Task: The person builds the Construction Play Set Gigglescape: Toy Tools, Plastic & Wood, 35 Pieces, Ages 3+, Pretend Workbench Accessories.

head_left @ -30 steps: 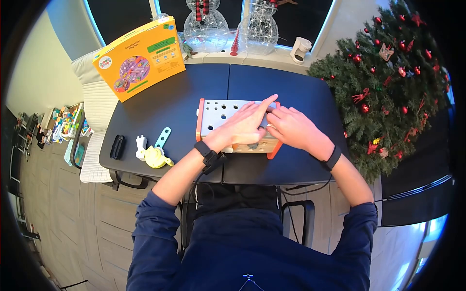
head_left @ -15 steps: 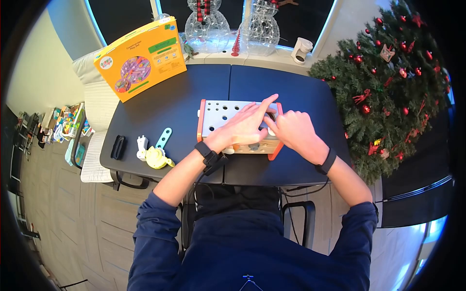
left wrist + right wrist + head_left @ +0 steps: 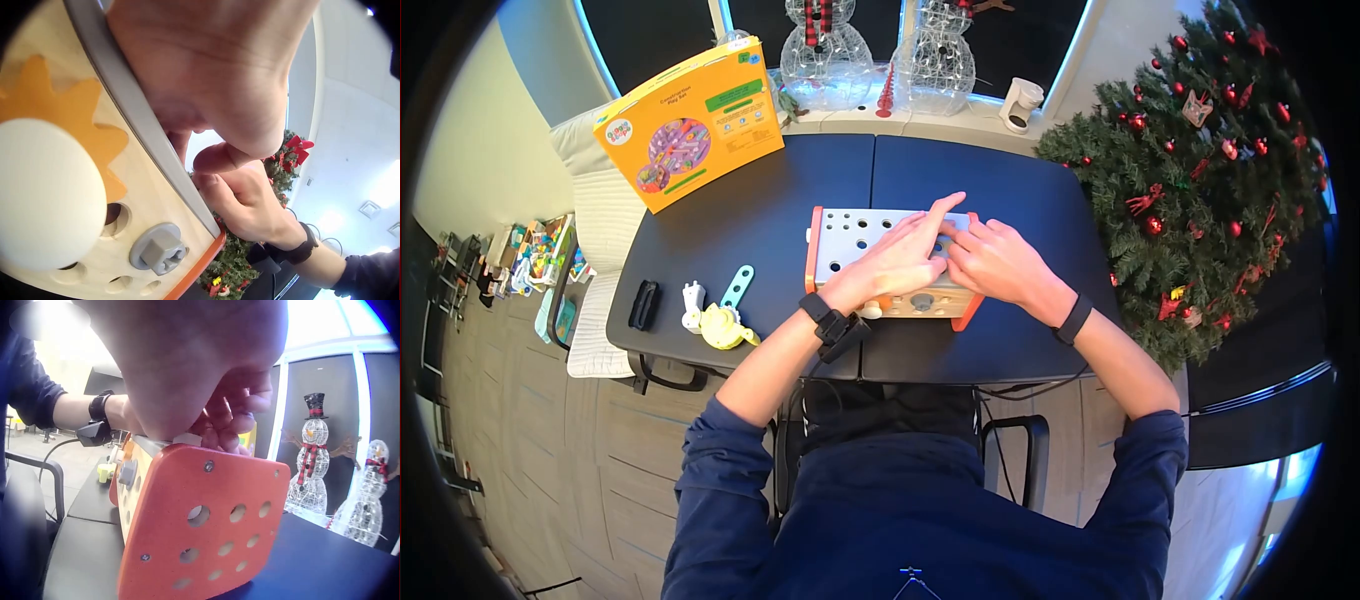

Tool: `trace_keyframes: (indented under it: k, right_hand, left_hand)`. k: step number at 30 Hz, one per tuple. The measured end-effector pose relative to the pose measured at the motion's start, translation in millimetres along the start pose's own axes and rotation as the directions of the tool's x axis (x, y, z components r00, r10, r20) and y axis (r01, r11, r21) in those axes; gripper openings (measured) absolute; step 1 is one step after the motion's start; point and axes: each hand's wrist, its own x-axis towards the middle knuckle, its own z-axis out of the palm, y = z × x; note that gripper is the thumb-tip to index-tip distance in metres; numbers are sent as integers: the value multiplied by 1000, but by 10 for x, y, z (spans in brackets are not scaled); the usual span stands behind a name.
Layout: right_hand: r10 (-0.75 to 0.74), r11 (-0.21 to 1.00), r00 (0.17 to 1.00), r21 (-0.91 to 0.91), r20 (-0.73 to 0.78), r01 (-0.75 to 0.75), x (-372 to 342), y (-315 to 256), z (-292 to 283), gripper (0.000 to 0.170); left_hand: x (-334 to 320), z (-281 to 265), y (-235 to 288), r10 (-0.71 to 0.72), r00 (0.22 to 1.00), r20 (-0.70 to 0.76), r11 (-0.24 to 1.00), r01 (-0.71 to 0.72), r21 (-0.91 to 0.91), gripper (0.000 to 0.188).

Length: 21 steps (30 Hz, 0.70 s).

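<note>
On the table stands a toy workbench (image 3: 861,226) with a grey, holed top, orange end panels and a wooden front. My left hand (image 3: 895,262) lies across its top, one finger stretched out straight and the thumb bent toward the right hand. My right hand (image 3: 997,262) is over the top's right end, fingers curled round a small whitish piece (image 3: 187,439) beside the orange panel (image 3: 234,540). In the left wrist view both thumb tips meet closely; the left hand's other fingertips are hidden. The front carries an orange gear (image 3: 103,134), a white knob (image 3: 50,194) and a grey bolt (image 3: 164,249).
Left on the table (image 3: 830,172) lie a teal holed strip (image 3: 738,287), a yellow toy part (image 3: 722,327), a white toy part (image 3: 692,304) and a black case (image 3: 643,305). A yellow box (image 3: 690,125) stands at the back left. A decorated Christmas tree (image 3: 1200,190) borders the right side.
The right hand turns at the wrist, lifting slightly off and coming back to the workbench's right end. The left hand stays across the top, with only a slight shift of its fingers.
</note>
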Motion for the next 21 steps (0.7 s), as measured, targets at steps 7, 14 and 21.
trace_keyframes:
  k: [7, 14, 21]
  right_hand:
    - [-19, 990, 994, -137, 106, 34, 91, -40, 75, 18]
    - [96, 977, 976, -206, 195, -55, 63, -139, 91, 18]
    - [227, 968, 965, -144, 133, -208, 32, -235, 38, 18]
  left_hand:
    - [11, 3, 6, -27, 999, -23, 998, 26, -57, 92]
    - [30, 25, 10, -29, 999, -46, 998, 26, -62, 91]
    - [-12, -15, 99, -87, 990, -110, 982, 66, -176, 78]
